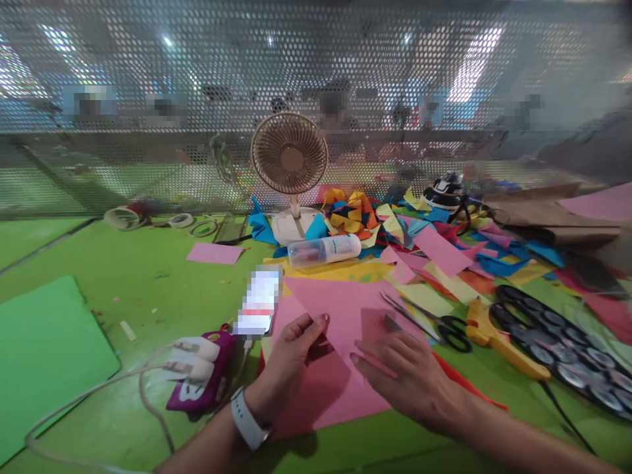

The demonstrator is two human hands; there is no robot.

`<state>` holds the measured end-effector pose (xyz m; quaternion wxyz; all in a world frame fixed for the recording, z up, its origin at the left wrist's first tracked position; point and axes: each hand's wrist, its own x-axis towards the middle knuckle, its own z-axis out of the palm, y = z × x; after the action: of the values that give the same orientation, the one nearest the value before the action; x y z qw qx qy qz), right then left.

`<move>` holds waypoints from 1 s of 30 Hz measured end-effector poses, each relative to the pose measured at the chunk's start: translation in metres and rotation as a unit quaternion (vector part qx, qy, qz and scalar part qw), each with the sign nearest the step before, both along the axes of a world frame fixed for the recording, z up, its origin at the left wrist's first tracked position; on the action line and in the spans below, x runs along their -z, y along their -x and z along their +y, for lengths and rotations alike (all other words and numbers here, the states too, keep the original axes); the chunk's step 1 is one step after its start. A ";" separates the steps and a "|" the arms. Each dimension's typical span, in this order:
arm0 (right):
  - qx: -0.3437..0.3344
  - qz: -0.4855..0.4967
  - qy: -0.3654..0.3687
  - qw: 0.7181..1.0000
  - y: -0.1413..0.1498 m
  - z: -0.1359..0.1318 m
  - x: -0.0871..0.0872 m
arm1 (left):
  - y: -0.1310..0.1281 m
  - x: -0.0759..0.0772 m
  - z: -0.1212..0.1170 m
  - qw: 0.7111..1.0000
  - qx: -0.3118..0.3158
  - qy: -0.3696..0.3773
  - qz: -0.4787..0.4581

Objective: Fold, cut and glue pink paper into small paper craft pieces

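Observation:
A large pink paper sheet (340,395) lies on the green table, with folded or overlapping pink parts at its upper half. Over its middle is my left hand (296,342), wearing a white watch band, thumb and forefinger pinched together. What sits in that pinch is hard to make out; a dark reddish patch below may be paper or shadow. My right hand (405,372) is over the sheet's right side, palm down with fingers stretched out. A small grey pointed shape (392,322) shows beyond its fingers; whether the hand touches it is unclear.
Right of the sheet lie black-handled scissors (454,332), a yellow glue gun (508,342) and a black tray of round pieces (567,349). A phone (259,299) and purple power block (202,388) are left. Behind stand a fan (290,158), a bottle (326,250) and paper scraps (350,214).

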<state>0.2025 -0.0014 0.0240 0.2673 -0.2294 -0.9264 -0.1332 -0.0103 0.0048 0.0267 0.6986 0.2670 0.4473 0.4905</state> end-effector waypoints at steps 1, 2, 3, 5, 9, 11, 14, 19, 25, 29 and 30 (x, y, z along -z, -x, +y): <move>0.010 0.013 0.002 1.000 -0.003 0.004 0.002 | 0.000 -0.002 -0.001 1.000 -0.016 0.006 0.000; 0.020 0.031 0.006 0.999 -0.006 0.008 0.004 | 0.001 -0.004 -0.002 0.999 -0.030 0.014 0.002; 0.030 0.047 0.010 0.998 -0.010 0.012 0.004 | 0.002 -0.006 -0.002 0.999 -0.039 0.020 0.008; 0.061 0.069 0.014 0.996 -0.018 0.018 0.002 | 0.005 -0.011 -0.001 0.998 -0.037 0.029 0.030; 0.122 0.058 -0.010 0.991 -0.022 0.020 0.000 | 0.008 -0.016 0.000 0.996 0.009 0.047 0.076; 0.115 0.026 -0.020 0.993 -0.015 0.016 0.003 | 0.005 -0.014 -0.002 0.994 0.022 0.065 0.082; 0.070 -0.018 -0.020 0.997 0.001 0.009 0.008 | -0.002 -0.008 -0.009 0.992 0.038 0.097 0.064; 0.021 -0.019 -0.005 1.000 0.014 0.008 0.013 | -0.001 0.000 -0.017 0.989 0.045 0.139 0.019; 0.030 -0.029 -0.021 0.999 0.017 0.008 0.013 | 0.004 -0.005 -0.018 0.982 0.027 0.185 -0.011; 0.029 -0.047 -0.024 0.998 0.019 0.006 0.014 | 0.006 -0.008 -0.022 0.979 0.050 0.195 -0.018; 0.034 -0.055 -0.024 0.998 0.019 0.006 0.014 | 0.010 -0.009 -0.022 0.980 0.046 0.196 -0.004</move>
<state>0.1833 0.0042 0.0098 0.2172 -0.2466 -0.9277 -0.1771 -0.0201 -0.0177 0.0352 0.7612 0.1433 0.5188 0.3618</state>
